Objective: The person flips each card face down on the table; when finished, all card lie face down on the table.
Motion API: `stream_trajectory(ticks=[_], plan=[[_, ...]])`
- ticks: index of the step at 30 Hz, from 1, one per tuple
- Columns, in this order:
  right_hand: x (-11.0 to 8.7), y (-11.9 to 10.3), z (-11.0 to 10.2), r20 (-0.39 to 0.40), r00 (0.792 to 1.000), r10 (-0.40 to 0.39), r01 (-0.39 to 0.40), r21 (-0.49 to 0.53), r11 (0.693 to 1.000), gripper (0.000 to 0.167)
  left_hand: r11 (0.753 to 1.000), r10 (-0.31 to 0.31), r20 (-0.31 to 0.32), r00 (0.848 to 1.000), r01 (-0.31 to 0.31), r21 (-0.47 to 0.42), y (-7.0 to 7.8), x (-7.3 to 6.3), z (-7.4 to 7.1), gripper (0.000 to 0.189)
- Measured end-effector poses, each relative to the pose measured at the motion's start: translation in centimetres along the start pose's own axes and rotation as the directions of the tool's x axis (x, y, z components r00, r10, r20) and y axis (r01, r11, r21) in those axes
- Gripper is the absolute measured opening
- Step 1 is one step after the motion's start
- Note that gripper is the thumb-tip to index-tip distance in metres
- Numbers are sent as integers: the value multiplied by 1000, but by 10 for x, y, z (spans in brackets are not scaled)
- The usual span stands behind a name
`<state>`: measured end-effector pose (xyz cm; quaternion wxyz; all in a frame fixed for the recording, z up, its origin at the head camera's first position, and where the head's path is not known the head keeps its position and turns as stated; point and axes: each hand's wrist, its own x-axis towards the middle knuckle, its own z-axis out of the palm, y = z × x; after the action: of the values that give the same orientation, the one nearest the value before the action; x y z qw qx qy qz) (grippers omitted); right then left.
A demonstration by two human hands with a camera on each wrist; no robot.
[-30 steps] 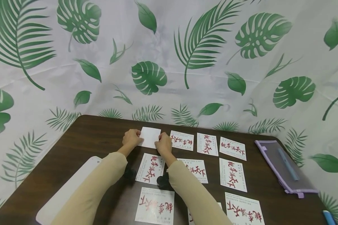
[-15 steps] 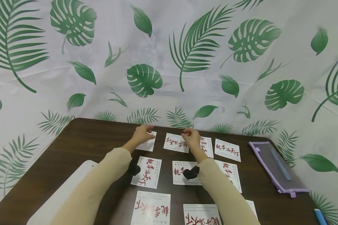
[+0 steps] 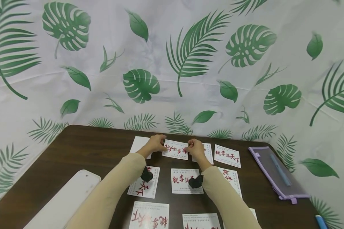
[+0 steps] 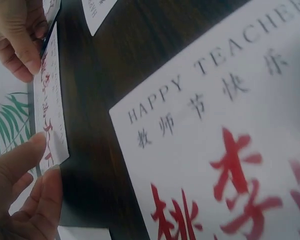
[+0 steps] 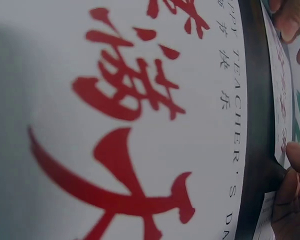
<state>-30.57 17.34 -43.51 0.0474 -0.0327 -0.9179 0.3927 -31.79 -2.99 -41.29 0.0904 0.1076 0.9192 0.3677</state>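
Observation:
A white greeting card (image 3: 175, 149) with red characters lies in the back row, between my two hands. My left hand (image 3: 154, 144) pinches its left end between thumb and fingers, as the left wrist view shows up close. At the other end, my right hand (image 3: 197, 150) pinches the card's edge. A blank white card (image 3: 138, 144), plain side up, lies just left, partly hidden by my left hand. Behind my right hand sits another red-lettered card (image 3: 208, 152), partly covered. A nearer card (image 4: 230, 150) fills much of the left wrist view and reads "HAPPY TEACHER".
Several more cards, such as a centre one (image 3: 179, 187) and a right one (image 3: 227, 156), lie on the dark wooden table (image 3: 83, 149). A white board (image 3: 66, 197) rests at left. A purple-edged mesh pouch (image 3: 275, 173) and blue pen (image 3: 321, 221) are at right.
Both hands have left the blank card and moved right to the neighbouring red-lettered card, which they now pinch at its two ends. The head view has shifted slightly.

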Motion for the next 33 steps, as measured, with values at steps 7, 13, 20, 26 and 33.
stream_trajectory(ticks=[7,13,20,26,33], plan=[[0,-3,0,9,1000,21,-21,-23,1000,32,993,29,-6,1000,-28,115,0,8,8,57],[3,-5,-1,22,999,45,-44,-30,999,30,990,9,-8,1000,-7,140,3,9,7,55],[6,-5,-2,-16,999,40,-39,19,999,25,988,-2,8,1000,1,154,5,8,7,56],[8,-2,-5,-11,1000,25,-20,289,957,22,994,11,-1,1000,-11,105,4,3,6,67],[6,4,-11,39,999,16,-33,494,869,22,988,10,-167,986,-35,-148,1,-2,2,35]])
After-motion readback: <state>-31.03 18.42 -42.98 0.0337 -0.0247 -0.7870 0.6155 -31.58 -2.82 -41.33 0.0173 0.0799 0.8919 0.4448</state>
